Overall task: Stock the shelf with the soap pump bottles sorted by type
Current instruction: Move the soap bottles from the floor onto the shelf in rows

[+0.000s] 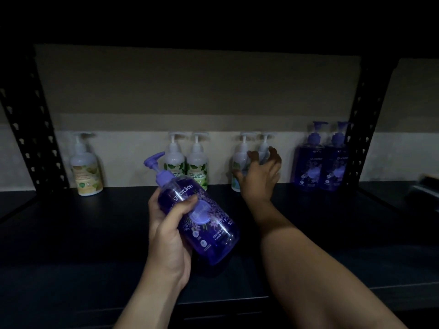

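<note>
Sorting purple soap toward its matching pair at the far right of the shelf (95, 233).

Left hand (166, 224) grips the purple pump bottle (204, 222), tilted with its pump up-left and base down-right, above the shelf's front middle. The two purple bottles (323, 160) stand at the back right, well apart from it. Right hand (259, 176), fingers spread and holding nothing, reaches at the blue-label white bottles (240, 160), and is nearer that pair, so a hand-over seems likely.

- Beige back wall (190, 91) — a paler band runs along its lower part.
- Black perforated upright (31, 129) at left, another perforated upright (363, 115) at right.
- Blurred pale object (427, 184) at far right — unclear.
</note>
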### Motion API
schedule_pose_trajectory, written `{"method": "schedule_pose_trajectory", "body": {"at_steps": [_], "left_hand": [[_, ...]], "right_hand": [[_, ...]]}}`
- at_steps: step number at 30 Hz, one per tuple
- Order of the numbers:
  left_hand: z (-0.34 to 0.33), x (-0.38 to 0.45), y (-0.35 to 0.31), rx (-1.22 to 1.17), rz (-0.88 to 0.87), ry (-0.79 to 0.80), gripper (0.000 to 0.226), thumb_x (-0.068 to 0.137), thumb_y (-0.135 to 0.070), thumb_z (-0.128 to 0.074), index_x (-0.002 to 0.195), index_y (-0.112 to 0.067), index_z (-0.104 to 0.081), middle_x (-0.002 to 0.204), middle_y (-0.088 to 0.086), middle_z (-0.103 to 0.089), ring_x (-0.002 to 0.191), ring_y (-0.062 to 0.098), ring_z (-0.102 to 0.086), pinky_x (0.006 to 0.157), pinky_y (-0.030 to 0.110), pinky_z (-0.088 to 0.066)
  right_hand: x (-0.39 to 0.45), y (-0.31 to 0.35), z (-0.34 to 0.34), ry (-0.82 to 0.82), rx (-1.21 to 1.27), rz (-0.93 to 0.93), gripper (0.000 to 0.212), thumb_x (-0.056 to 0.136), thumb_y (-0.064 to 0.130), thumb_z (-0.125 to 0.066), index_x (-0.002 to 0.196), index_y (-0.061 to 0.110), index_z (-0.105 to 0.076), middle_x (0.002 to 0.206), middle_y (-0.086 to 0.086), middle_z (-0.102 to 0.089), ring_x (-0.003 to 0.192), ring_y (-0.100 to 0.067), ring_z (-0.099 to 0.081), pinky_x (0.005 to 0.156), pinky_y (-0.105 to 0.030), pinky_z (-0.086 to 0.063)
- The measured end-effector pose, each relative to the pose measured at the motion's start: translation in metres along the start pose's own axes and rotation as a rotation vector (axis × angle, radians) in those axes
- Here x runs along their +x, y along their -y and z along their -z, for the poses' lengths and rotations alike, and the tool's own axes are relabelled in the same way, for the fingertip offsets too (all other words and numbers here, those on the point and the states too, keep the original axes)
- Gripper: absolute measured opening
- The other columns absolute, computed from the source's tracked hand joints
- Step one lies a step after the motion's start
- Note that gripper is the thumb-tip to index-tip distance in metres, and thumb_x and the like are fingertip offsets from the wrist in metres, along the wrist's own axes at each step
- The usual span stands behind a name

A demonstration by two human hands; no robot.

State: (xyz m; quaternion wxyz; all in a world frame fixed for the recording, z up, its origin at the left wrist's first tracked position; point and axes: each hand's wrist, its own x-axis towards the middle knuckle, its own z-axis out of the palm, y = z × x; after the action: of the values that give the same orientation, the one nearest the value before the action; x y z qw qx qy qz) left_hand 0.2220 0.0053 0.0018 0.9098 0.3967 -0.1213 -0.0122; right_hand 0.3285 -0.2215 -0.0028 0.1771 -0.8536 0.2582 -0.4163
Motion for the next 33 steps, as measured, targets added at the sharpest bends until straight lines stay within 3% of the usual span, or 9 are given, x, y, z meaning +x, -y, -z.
{"method": "schedule_pose_trajectory", "body": {"at_steps": [7,14,19,23,25,27,30,33], "left_hand": [[0.001,0.0,0.001,0.001,-0.001,-0.001,0.061,0.067,-0.015,-0.073,0.127,-0.021,-0.062,0.096,0.001,-0.074,0.083,0.018,-0.073,0.08,0.04,-0.058],[0.003,0.001,0.002,-0.003,0.007,0.014,0.063,0.065,-0.009,-0.078,0.125,-0.022,-0.064,0.098,0.004,-0.073,0.086,0.021,-0.072,0.08,0.041,-0.059],[0.004,0.001,0.003,-0.001,0.001,0.022,0.059,0.067,-0.015,-0.072,0.125,-0.022,-0.064,0.098,0.003,-0.073,0.085,0.019,-0.073,0.079,0.039,-0.059],[0.001,-0.005,0.003,0.039,-0.021,0.069,0.066,0.056,-0.015,-0.079,0.12,-0.021,-0.063,0.09,0.0,-0.073,0.077,0.016,-0.072,0.07,0.033,-0.06],[-0.001,-0.009,0.004,0.084,-0.041,0.09,0.075,0.05,-0.026,-0.084,0.121,-0.02,-0.062,0.091,0.0,-0.073,0.078,0.017,-0.071,0.074,0.037,-0.058],[-0.008,-0.015,0.005,0.117,-0.058,0.114,0.08,0.047,-0.032,-0.088,0.121,-0.02,-0.061,0.093,0.001,-0.074,0.08,0.019,-0.071,0.078,0.04,-0.058],[-0.024,-0.025,0.005,0.152,-0.087,0.172,0.087,0.041,-0.03,-0.091,0.121,-0.024,-0.06,0.092,-0.003,-0.076,0.079,0.017,-0.074,0.068,0.032,-0.061],[-0.044,-0.035,0.011,0.186,-0.102,0.251,0.094,0.04,-0.027,-0.092,0.126,-0.022,-0.055,0.095,-0.004,-0.076,0.081,0.018,-0.075,0.069,0.03,-0.061]], "right_hand": [[0.0,0.002,-0.002,0.017,0.035,-0.025,0.07,0.083,0.04,-0.08,0.141,0.03,-0.042,0.16,-0.011,-0.002,0.144,-0.038,-0.011,0.097,-0.062,-0.049],[-0.001,0.001,-0.001,0.017,0.07,-0.029,0.073,0.082,0.041,-0.082,0.142,0.032,-0.041,0.161,-0.009,0.002,0.145,-0.037,-0.008,0.097,-0.063,-0.048],[-0.009,-0.005,0.007,-0.01,0.157,0.0,0.098,0.077,0.039,-0.087,0.154,0.027,-0.029,0.162,-0.019,-0.003,0.145,-0.04,-0.015,0.106,-0.055,-0.042],[-0.024,-0.018,0.028,0.016,0.227,0.032,0.083,0.079,0.025,-0.087,0.148,0.022,-0.041,0.155,-0.018,-0.019,0.141,-0.041,-0.029,0.111,-0.051,-0.042],[-0.036,-0.03,0.045,0.078,0.244,0.074,0.072,0.082,0.023,-0.085,0.142,0.019,-0.046,0.146,-0.015,-0.029,0.134,-0.04,-0.038,0.11,-0.047,-0.043],[-0.048,-0.04,0.067,0.155,0.209,0.104,0.06,0.086,0.024,-0.081,0.137,0.015,-0.05,0.14,-0.013,-0.036,0.13,-0.035,-0.042,0.107,-0.042,-0.043],[-0.066,-0.059,0.107,0.231,0.123,0.102,0.05,0.09,0.029,-0.076,0.133,0.019,-0.053,0.137,-0.006,-0.041,0.129,-0.026,-0.044,0.105,-0.04,-0.046],[-0.08,-0.091,0.146,0.256,0.003,0.143,0.045,0.091,0.035,-0.073,0.13,0.021,-0.055,0.131,-0.003,-0.048,0.123,-0.024,-0.047,0.097,-0.041,-0.049]]}}
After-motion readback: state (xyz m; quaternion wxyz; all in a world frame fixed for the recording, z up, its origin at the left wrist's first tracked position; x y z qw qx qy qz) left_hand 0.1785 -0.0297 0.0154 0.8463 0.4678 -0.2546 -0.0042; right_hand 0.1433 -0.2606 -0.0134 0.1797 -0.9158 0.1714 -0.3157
